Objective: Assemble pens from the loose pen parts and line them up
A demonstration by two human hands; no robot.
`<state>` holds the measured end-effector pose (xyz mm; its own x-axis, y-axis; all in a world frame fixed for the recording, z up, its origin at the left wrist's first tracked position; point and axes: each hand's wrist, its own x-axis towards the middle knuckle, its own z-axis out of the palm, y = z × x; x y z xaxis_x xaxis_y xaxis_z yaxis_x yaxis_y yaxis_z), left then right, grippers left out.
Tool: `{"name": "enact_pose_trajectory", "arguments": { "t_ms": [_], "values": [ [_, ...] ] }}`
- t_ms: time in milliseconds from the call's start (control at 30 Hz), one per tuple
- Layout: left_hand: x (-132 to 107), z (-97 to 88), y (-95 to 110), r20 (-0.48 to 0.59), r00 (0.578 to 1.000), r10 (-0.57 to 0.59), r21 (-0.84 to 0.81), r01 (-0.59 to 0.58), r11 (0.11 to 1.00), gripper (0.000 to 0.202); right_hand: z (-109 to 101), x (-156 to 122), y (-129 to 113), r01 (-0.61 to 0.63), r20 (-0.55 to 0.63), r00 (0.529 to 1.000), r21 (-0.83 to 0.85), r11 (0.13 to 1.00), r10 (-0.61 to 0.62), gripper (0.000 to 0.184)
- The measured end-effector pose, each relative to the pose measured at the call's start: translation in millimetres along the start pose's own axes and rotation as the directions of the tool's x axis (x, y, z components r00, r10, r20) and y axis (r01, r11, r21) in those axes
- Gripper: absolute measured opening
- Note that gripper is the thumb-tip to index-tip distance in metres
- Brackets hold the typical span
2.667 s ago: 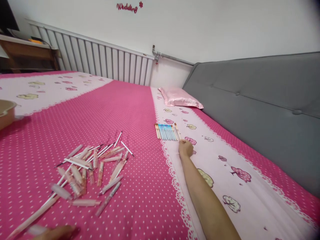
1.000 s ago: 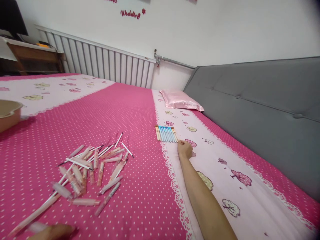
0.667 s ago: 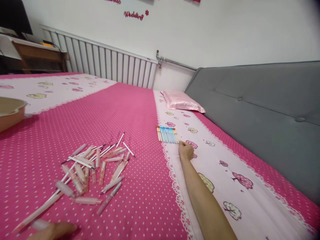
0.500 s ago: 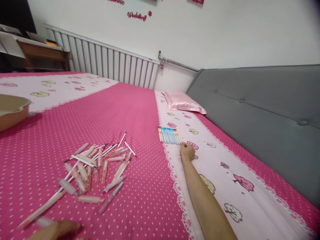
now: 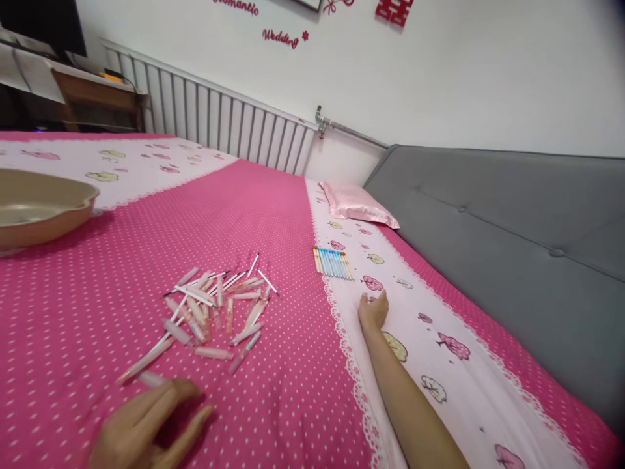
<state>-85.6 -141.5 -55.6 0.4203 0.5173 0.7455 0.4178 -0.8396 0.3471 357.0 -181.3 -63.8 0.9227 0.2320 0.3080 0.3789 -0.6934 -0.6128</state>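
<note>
My right hand (image 5: pixel 374 309) lies on the pale pink band of the bedspread with its fingers loosely spread and nothing in it. A short way beyond it sits a neat row of blue and orange pens (image 5: pixel 333 262). My left hand (image 5: pixel 146 426) rests at the near edge on the pink dotted cover, fingers stretched out, its tips close to a pale pen cap (image 5: pixel 150 378). Just past it is a loose pile of pen barrels, caps and refills (image 5: pixel 215 310).
A tan basin (image 5: pixel 41 207) stands at the far left of the bed. A pink satin pillow (image 5: pixel 358 202) lies by the grey padded headboard (image 5: pixel 502 234). A white radiator (image 5: pixel 219 127) and a wooden desk (image 5: pixel 97 101) are behind the bed.
My right hand has drawn back from the end of the pen row and its fingers have opened. My left hand has come further into view. The view has shifted and the basin shows more.
</note>
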Motion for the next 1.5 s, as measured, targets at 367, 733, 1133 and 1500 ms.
{"name": "enact_pose_trajectory", "arguments": {
  "t_ms": [367, 733, 1133, 1500],
  "values": [
    [6, -11.5, 15, 0.181, 0.965, 0.19, 0.129, -0.215, 0.968, 0.038, -72, -76, 51, 0.399, 0.492, 0.841, -0.283, 0.872, -0.226, 0.088],
    [-18, -30.3, 36, 0.62, 0.755, 0.214, -0.103, -0.193, 0.976, 0.084, -157, -151, 81, 0.569, 0.827, 0.542, -0.227, 0.79, -0.152, 0.121],
    [-56, -47.6, 42, 0.634, 0.771, 0.07, 0.008, -0.096, 0.995, 0.089, -170, -172, 67, 0.553, 0.845, 0.534, -0.363, 0.75, 0.015, 0.124],
    [-47, -44.0, 47, 0.684, 0.73, 0.005, 0.08, -0.082, 0.993, 0.088, -156, -171, 79, 0.533, 0.8, 0.598, -0.345, 0.773, -0.056, 0.123]
  ]
}}
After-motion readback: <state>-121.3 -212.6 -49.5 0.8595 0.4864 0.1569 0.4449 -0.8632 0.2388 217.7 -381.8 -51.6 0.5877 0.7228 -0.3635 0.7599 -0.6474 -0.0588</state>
